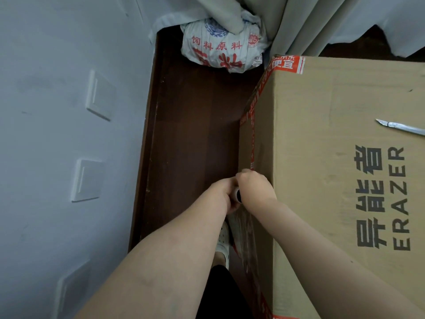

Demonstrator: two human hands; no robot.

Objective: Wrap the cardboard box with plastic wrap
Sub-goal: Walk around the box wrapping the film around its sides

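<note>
A large cardboard box with black "ERAZER" print and orange tape on its edges fills the right side. Down its left side face, my left hand and my right hand both grip a roll of plastic wrap; only its dark tube end shows between them. A sheet of clear wrap stretches back along the box's side face below my right forearm. My fingers are mostly hidden behind the wrists.
A utility knife lies on the box top at the right. A white printed sack sits on the dark wooden floor ahead, under curtains. A white wall with switches stands close on the left. My shoe is below.
</note>
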